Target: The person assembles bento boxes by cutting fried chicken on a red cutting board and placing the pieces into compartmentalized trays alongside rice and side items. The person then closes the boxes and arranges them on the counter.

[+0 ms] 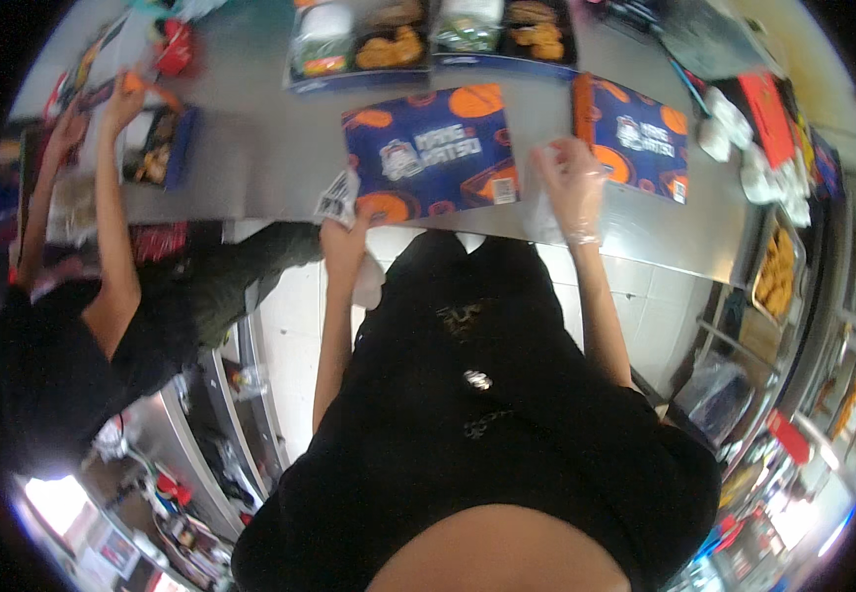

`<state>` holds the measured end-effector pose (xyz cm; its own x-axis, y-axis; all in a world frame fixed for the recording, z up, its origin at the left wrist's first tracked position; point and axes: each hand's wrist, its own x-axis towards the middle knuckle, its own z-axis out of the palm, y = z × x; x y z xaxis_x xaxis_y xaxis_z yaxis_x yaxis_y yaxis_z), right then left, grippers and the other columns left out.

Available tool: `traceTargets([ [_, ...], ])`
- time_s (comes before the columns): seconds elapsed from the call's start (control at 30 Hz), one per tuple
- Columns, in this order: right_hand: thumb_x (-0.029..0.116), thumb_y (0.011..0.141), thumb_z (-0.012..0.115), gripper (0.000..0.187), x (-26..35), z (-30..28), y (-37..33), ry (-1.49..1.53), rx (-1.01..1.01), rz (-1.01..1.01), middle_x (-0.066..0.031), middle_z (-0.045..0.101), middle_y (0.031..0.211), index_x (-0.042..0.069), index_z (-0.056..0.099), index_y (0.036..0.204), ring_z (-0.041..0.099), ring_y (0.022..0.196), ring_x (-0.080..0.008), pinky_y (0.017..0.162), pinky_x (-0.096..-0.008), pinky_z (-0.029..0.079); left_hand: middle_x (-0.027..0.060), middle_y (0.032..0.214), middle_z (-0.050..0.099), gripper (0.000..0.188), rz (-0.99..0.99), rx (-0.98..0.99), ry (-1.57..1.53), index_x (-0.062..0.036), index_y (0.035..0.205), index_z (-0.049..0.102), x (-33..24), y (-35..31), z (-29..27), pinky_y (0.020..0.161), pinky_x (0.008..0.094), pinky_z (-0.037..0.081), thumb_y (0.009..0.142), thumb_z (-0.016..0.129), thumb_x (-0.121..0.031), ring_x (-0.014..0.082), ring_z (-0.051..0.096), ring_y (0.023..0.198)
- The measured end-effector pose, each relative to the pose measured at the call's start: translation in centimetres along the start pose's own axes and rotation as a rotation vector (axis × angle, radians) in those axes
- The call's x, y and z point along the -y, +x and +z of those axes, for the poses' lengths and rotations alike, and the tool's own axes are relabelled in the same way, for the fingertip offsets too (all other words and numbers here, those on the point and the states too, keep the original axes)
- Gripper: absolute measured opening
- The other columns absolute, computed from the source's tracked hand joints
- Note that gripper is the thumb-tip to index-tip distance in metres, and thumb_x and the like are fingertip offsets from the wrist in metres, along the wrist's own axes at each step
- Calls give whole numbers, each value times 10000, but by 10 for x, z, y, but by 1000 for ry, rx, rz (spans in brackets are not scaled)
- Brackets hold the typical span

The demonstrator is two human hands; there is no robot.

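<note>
A blue and orange printed cardboard sleeve point(428, 148) lies tilted at the near edge of the steel table. My left hand point(345, 240) grips its lower left corner, with a white printed slip point(337, 195) beside the thumb. Between this sleeve and a second blue and orange printed box point(640, 138) is my right hand point(571, 183), in a clear plastic glove. Its fingers are curled together; whatever they may hold is hard to make out. Thin clear plastic hangs beside that hand. Beyond the sleeve stand two open meal boxes point(357, 77) point(505, 65) with fried pieces, rice and greens.
At the left a co-worker's hands point(122, 104) work above another open food box point(152, 148). White crumpled items point(729, 123) and a red packet point(765, 118) lie at the table's right. A tray of fried food point(775, 271) stands lower right, by metal shelving.
</note>
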<state>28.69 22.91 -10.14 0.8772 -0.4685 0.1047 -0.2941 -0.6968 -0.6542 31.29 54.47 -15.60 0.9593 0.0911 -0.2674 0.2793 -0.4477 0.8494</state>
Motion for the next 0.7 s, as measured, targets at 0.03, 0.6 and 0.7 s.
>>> traceTargets([
  [0.03, 281, 792, 690, 332, -11, -18, 7, 5, -96, -97, -154, 641, 762, 29, 614, 994, 618, 697, -265, 657, -380, 474, 138, 932, 642, 395, 93, -59, -29, 59, 1024, 588, -2, 1, 1, 777, 338, 458, 792, 707, -237, 201, 597, 855],
  [0.6, 411, 758, 701, 659, -148, -118, 67, -226, 201, 261, -136, 657, 907, 40, 487, 1258, 637, 800, -187, 713, -308, 482, 174, 1140, 559, 464, 104, 235, 71, 43, 1259, 433, -40, 14, 53, 884, 335, 432, 868, 592, -148, 250, 568, 1027],
  [0.7, 459, 744, 707, 662, -155, -123, 65, 21, 174, 231, -136, 640, 951, 58, 493, 1226, 625, 802, -203, 706, -312, 480, 173, 1146, 556, 470, 33, 259, 73, 48, 1267, 422, -51, 12, 54, 882, 333, 434, 872, 588, -145, 246, 565, 1030],
])
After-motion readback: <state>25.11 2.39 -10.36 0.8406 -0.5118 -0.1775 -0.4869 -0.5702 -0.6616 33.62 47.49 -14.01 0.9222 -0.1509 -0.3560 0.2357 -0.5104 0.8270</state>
